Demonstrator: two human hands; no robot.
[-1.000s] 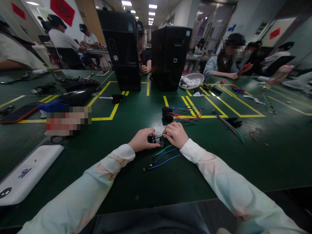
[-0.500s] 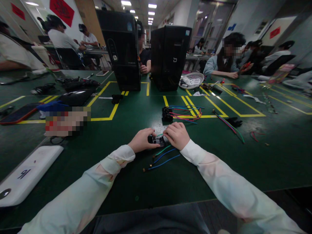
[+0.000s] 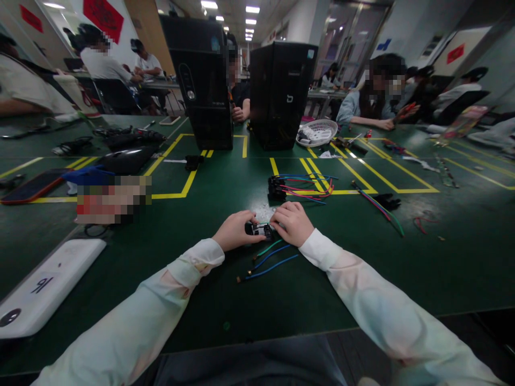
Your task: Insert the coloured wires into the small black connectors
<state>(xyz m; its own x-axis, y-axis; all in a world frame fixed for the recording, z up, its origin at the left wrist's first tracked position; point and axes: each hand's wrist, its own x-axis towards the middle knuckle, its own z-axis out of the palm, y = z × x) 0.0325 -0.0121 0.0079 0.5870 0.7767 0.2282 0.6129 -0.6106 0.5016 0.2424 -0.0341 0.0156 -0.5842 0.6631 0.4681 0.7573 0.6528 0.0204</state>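
Note:
My left hand [image 3: 234,230] grips a small black housing [image 3: 260,230] between thumb and fingers, just above the green table. At the housing's right side, my right hand [image 3: 294,222] pinches a thin green wire [image 3: 263,222] that runs across its top. Small clear pieces [image 3: 263,210] lie just behind the housing. Nearer to me on the tabletop are a loose green wire [image 3: 269,248] and two blue wires [image 3: 273,265] with brass-coloured ends. Behind my right hand sits a cluster of black parts [image 3: 276,188] with red and blue wires.
Two black computer towers [image 3: 207,102] [image 3: 281,96] stand at the back. A white basket [image 3: 317,132] is right of them. A white case [image 3: 52,287] lies at left, near a phone [image 3: 34,186]. More wires [image 3: 378,208] lie at right. People sit around other tables.
The green wire at the housing shows less between my fingers, and the housing has tilted slightly. Both hands keep nearly the same place.

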